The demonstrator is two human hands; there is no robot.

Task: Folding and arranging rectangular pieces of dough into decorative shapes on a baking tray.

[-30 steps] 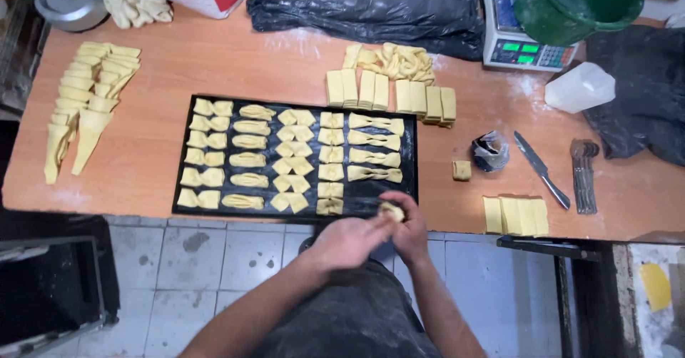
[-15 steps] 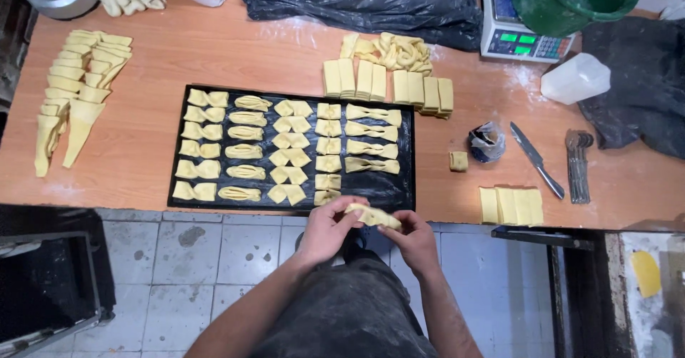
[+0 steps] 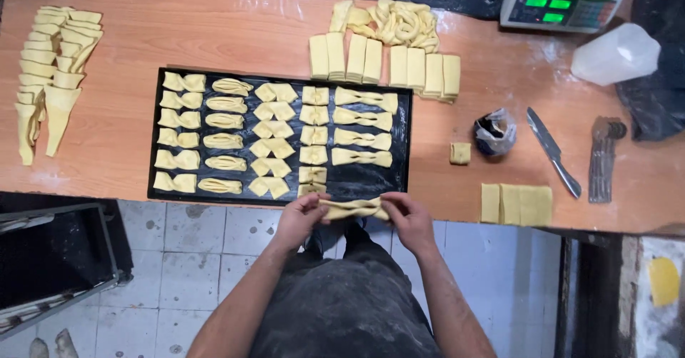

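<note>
Both hands meet just past the near edge of the black baking tray (image 3: pixel 410 144), holding one twisted strip of yellow dough (image 3: pixel 354 209) between them. The left hand (image 3: pixel 300 219) pinches the strip's left end with its fingertips pressed together on the dough; the right hand (image 3: pixel 408 219) does the same at the right end, thumb and fingers closed on it. The strip runs level from one grip to the other, its narrow twisted middle bare between them, and it hangs over the front edge of the worktop (image 3: pixel 214 37), in line with the tray's right-hand columns.

On the tray, shaped pieces lie in columns: folded bows at the left, ridged ovals next, then diamond-like folds, small squares, and a column of three long twisted bows (image 3: pixel 364 128) at the right, matching the piece in the hands. The bottom right corner of the tray is bare metal, just beyond the held strip.

Behind the tray stands a row of cut dough rectangles (image 3: pixel 385 62) with a loose heap of dough strips (image 3: pixel 399 22) behind them. Flat dough squares (image 3: pixel 517 204) lie at the near right edge of the worktop, right of the right hand. A knife (image 3: pixel 553 152) lies farther right, and a stack of long dough wedges (image 3: pixel 50 65) sits at the far left.
</note>
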